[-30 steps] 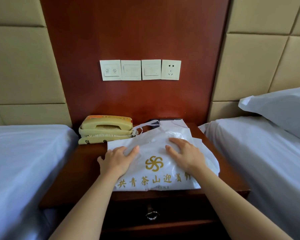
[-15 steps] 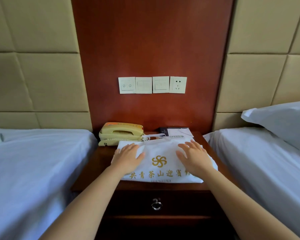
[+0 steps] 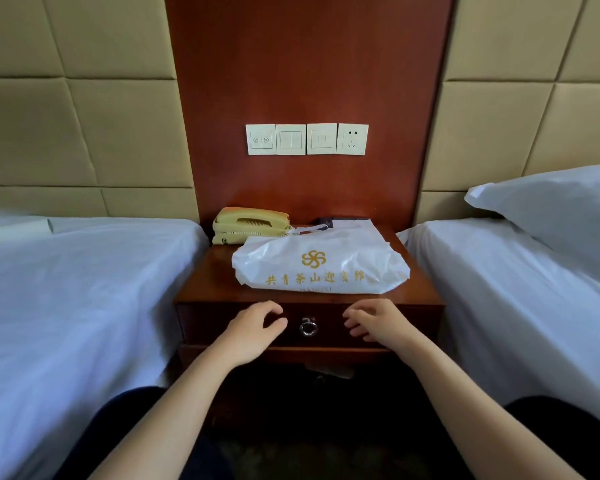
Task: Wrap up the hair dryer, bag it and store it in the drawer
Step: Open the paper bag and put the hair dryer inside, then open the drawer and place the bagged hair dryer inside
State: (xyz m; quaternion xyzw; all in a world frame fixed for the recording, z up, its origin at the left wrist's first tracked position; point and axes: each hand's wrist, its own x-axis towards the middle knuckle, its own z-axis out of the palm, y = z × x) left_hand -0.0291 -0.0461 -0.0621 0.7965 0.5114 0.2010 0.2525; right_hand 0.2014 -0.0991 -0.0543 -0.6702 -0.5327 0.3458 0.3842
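Observation:
A white plastic bag (image 3: 321,263) with a gold emblem and gold lettering lies bulging on top of the wooden nightstand (image 3: 208,289). The hair dryer is hidden, presumably inside the bag. Below the top sits the closed drawer (image 3: 413,323) with a metal ring pull (image 3: 307,328) at its middle. My left hand (image 3: 253,329) hovers just left of the ring, fingers loosely curled, holding nothing. My right hand (image 3: 373,323) hovers just right of the ring, fingers relaxed and empty. Neither hand touches the bag.
A yellow telephone (image 3: 250,225) stands at the nightstand's back left, its cord by the bag. White-sheeted beds flank the nightstand on the left (image 3: 77,289) and right (image 3: 520,282), with a pillow (image 3: 551,206) on the right one. Switches and a socket (image 3: 307,139) are on the wall.
Both hands have lifted off the bag and dropped down in front of the drawer, either side of the ring pull. The bag puffed up again. The view has pulled back and lowered.

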